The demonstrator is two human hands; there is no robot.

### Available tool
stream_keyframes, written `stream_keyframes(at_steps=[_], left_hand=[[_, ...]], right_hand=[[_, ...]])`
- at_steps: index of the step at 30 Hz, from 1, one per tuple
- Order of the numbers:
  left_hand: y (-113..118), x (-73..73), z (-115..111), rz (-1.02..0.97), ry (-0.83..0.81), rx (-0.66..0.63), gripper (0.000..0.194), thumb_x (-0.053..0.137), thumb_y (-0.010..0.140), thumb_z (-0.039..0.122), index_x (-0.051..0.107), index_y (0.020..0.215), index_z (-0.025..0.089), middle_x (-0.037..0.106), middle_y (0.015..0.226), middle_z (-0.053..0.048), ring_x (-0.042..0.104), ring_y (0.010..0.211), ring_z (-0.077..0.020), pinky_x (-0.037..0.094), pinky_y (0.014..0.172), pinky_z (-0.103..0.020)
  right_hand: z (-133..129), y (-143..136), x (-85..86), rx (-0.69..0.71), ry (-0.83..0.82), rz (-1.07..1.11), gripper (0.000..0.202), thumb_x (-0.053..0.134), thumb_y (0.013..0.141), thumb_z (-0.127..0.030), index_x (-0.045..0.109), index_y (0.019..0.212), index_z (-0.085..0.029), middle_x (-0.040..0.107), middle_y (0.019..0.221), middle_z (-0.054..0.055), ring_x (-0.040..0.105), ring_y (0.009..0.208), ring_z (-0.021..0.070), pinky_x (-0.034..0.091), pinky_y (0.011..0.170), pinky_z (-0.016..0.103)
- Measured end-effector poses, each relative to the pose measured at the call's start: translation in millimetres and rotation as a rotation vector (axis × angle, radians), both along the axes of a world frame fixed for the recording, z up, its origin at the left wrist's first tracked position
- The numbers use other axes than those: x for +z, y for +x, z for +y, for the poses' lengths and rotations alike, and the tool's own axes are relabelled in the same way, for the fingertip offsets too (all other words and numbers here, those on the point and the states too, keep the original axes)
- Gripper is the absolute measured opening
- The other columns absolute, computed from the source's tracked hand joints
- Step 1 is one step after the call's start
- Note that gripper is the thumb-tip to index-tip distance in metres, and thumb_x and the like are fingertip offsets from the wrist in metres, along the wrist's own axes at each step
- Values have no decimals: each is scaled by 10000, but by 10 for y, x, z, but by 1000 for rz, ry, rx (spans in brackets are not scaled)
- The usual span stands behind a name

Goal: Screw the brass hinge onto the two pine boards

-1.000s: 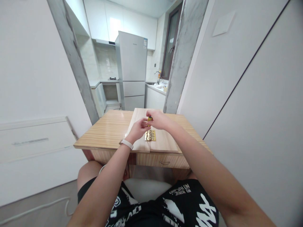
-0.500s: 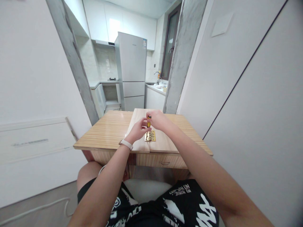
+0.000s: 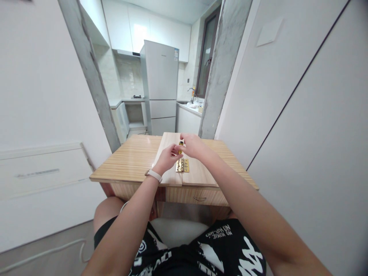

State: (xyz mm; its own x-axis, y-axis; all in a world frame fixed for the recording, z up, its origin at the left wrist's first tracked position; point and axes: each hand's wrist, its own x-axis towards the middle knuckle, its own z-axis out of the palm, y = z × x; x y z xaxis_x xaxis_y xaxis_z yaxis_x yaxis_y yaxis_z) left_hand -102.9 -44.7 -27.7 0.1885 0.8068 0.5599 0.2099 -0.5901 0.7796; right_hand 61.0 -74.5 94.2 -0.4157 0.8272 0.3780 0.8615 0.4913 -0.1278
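Right now both your hands meet over the middle of the tabletop, arms stretched forward from your lap. Your right hand comes in from the right with the wrist raised and the fingers curled down around the top of a small yellow-and-black screwdriver, clenched on its handle. Your left hand reaches up from the lower left, a pale band on its wrist, with thumb and fingertips pinched at the tool's lower part, just under your right hand. The screwdriver stands roughly upright between the 2 hands; its tip is too small to make out.

Just below them a brass hinge lies flat and opened across the seam between 2 light boards, which rest side by side on the tabletop. Your left fingers sit just above the hinge's left leaf; whether they touch it, you cannot tell.
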Motion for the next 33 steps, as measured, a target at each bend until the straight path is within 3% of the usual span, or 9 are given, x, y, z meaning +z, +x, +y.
stream_keyframes(at_steps=[6,11,15,19,22,25,28,30,33], left_hand=[[54,10,-36,47,19,91,305,872,783,305,611,907,205,624,775,24,577,695,-132,463,646,-263],[3,8,-22,-21,-104,-143,407,805,843,246,624,1206,218,751,1043,-59,720,981,-198,546,809,-303],[-25,-30,31,-120,-154,-272,376,761,882,245,624,1229,198,776,1044,-90,741,1027,-219,561,923,-369],[-36,-51,42,-78,-102,-177,325,781,864,267,666,1157,186,762,1015,-81,733,937,-202,572,876,-358],[-28,-46,19,0,-48,-41,235,797,847,290,665,1013,190,721,936,-37,683,823,-162,554,770,-305],[8,-40,-6,44,0,67,232,811,832,300,613,895,198,660,831,3,632,763,-143,520,704,-272],[41,-34,-25,59,22,133,279,841,801,302,585,854,203,629,782,19,609,732,-140,505,680,-269],[40,-22,-37,61,10,116,295,859,788,310,606,895,205,661,830,5,632,762,-149,513,695,-275],[5,9,-47,19,-58,-38,347,832,821,290,642,1102,217,736,1046,-53,710,938,-187,548,781,-298]], right_hand=[[11,-65,-53,-67,19,-94,188,629,1012,-337,743,1001,-188,782,1085,147,701,1036,261,461,857,314],[74,-27,-65,15,-28,-89,98,647,995,-247,733,993,-200,785,1041,103,697,1004,230,434,827,284],[95,16,-75,62,-64,-36,142,680,935,-135,711,1056,-204,780,1047,76,685,979,213,416,774,264],[77,37,-69,104,-90,15,263,701,913,-117,676,1159,-207,769,1101,73,676,977,202,427,778,260],[43,24,-51,82,-40,30,307,781,904,-277,665,1173,-186,752,1172,110,678,1009,223,456,825,284],[16,-10,-51,3,27,-10,307,761,929,-427,698,1092,-175,763,1107,143,688,1021,267,472,854,324],[33,-41,-80,-50,48,-51,195,690,976,-373,733,977,-182,774,1025,150,698,1009,278,470,860,336],[68,-45,-102,-48,40,-52,145,682,973,-316,746,944,-190,777,1002,140,700,997,269,463,860,330],[124,-27,-113,1,15,-42,95,683,960,-258,757,947,-200,780,1006,119,695,982,251,452,845,315]])
